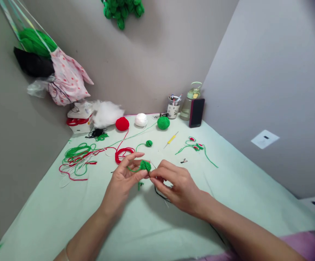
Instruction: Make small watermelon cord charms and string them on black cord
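Above a pale green worktop [228, 174], the left hand [120, 183] pinches a small green crocheted piece [144, 165] between thumb and fingers; the right hand [177, 185], fingertips closed on black yarn [161, 197], sits just beside it. A hard tug could pucker the piece, and the yarn (seemingly passing under the right forearm [244, 224]) could snag.

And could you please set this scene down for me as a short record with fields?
Left hand: holds a small green yarn piece
Right hand: pinches black yarn close beside that piece
Left side: loose red, green and white strands
Back row: red ball, white ball, green ball
Right side: yellow-handled tool, red-and-green pieces
Rear right: pen cup, bottle, upright phone
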### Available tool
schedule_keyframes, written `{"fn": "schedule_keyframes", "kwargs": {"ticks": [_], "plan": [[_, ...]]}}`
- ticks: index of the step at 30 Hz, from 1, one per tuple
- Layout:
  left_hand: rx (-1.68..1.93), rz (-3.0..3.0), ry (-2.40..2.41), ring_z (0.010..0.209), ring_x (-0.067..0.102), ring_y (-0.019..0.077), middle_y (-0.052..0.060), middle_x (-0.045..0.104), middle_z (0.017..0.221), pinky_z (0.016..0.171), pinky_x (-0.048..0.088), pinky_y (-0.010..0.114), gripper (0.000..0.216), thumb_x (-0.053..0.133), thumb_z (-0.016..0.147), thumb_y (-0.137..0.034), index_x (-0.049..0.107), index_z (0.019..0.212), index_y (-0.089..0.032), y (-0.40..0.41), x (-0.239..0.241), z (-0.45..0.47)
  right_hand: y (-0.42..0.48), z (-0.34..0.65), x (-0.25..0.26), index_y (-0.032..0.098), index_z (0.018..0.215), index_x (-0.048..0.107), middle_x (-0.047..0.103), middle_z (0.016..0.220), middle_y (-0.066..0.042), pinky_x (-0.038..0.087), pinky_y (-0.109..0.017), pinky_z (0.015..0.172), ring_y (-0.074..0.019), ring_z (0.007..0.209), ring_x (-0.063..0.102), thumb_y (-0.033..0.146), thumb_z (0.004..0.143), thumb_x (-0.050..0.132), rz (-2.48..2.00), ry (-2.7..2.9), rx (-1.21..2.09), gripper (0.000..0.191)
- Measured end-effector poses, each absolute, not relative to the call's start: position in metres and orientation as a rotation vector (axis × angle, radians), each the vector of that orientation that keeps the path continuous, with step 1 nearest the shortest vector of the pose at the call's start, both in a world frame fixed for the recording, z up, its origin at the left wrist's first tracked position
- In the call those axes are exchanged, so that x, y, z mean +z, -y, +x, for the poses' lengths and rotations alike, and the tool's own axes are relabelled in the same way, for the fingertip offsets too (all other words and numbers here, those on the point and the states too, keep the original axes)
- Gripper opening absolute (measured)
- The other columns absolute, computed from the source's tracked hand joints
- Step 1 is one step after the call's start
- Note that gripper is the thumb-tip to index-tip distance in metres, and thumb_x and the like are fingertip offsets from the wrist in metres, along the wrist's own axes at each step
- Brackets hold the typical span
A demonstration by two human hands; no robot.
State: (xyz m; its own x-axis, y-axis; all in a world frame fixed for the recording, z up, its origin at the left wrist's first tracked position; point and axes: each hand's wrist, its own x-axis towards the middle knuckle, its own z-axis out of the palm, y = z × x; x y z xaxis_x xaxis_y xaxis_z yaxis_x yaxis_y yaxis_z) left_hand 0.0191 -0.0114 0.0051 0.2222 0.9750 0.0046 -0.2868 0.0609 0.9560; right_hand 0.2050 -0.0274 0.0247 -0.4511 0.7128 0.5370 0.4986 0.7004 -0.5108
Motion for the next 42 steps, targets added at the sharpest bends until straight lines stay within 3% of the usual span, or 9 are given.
{"fn": "schedule_keyframes", "kwargs": {"ticks": [5,10,14,17,23,32,37,42], "plan": [[1.126,0.907,-0.787,0.090,0.066,0.0154,0.003,0.070,0.102,0.089,0.053,0.029,0.024,0.078,0.080,-0.030,0.071,0.102,-0.023,0.009,0.010,0.016,0.031,0.206,0.032,0.018,0.113,0.063,0.056,0.082,-0.003,0.046,-0.024,0.064,-0.0117,0.068,0.053,0.013,0.100,0.042,-0.905,2.121,0.453,0.025],[1.123,0.830,-0.777,0.086,0.069,0.0150,0.002,0.070,0.100,0.088,0.053,0.028,0.033,0.083,0.074,-0.027,0.071,0.105,-0.025,0.009,0.013,0.015,0.032,0.208,0.028,0.024,0.137,0.048,0.060,0.081,0.000,0.050,-0.023,0.067,-0.0110,0.069,0.057,0.013,0.100,0.042,-0.943,1.946,0.548,0.039],[1.139,0.915,-0.813,0.084,0.068,0.0141,0.001,0.068,0.098,0.086,0.052,0.027,0.029,0.080,0.077,-0.029,0.071,0.105,-0.025,0.008,0.009,0.015,0.029,0.209,0.027,0.021,0.105,0.064,0.065,0.079,-0.001,0.049,-0.023,0.065,-0.0113,0.067,0.059,0.017,0.096,0.054,-0.990,1.842,0.622,0.013],[1.175,1.072,-0.919,0.088,0.064,0.0142,0.001,0.067,0.100,0.081,0.051,0.024,0.031,0.080,0.077,-0.029,0.070,0.106,-0.026,0.008,0.006,0.016,0.026,0.207,0.032,0.019,0.086,0.066,0.063,0.078,-0.002,0.048,-0.024,0.065,-0.0123,0.069,0.058,0.020,0.093,0.059,-1.024,1.775,0.692,0.010],[1.233,1.318,-1.043,0.088,0.063,0.0169,0.002,0.067,0.095,0.077,0.051,0.026,0.026,0.079,0.076,-0.026,0.066,0.099,-0.024,0.015,0.006,0.020,0.025,0.199,0.025,0.018,0.087,0.060,0.060,0.064,0.003,0.045,-0.021,0.053,-0.0094,0.054,0.055,0.030,0.087,0.067,-1.073,1.488,1.245,0.013],[1.348,1.754,-1.014,0.092,0.064,0.0179,0.003,0.065,0.099,0.081,0.053,0.028,0.023,0.069,0.083,-0.014,0.065,0.103,-0.025,0.016,-0.007,0.022,0.020,0.196,0.011,0.018,0.101,0.062,0.058,0.062,0.006,0.046,-0.023,0.055,-0.0090,0.052,0.054,0.031,0.083,0.069,-1.073,1.435,1.348,0.024],[1.282,1.657,-0.864,0.095,0.065,0.0201,0.007,0.068,0.102,0.080,0.055,0.028,0.017,0.072,0.083,-0.020,0.073,0.100,-0.021,0.013,-0.001,0.017,0.017,0.199,0.017,0.016,0.099,0.062,0.061,0.063,0.004,0.046,-0.022,0.053,-0.0090,0.050,0.056,0.035,0.080,0.073,-1.051,1.376,1.466,0.030],[1.151,1.372,-0.855,0.100,0.067,0.0211,0.007,0.070,0.112,0.086,0.057,0.031,0.019,0.061,0.093,-0.032,0.076,0.097,-0.021,0.012,0.007,0.009,0.018,0.200,0.022,0.016,0.098,0.061,0.061,0.063,0.004,0.047,-0.023,0.055,-0.0096,0.051,0.057,0.029,0.080,0.071,-1.026,1.375,1.479,0.025]]}}
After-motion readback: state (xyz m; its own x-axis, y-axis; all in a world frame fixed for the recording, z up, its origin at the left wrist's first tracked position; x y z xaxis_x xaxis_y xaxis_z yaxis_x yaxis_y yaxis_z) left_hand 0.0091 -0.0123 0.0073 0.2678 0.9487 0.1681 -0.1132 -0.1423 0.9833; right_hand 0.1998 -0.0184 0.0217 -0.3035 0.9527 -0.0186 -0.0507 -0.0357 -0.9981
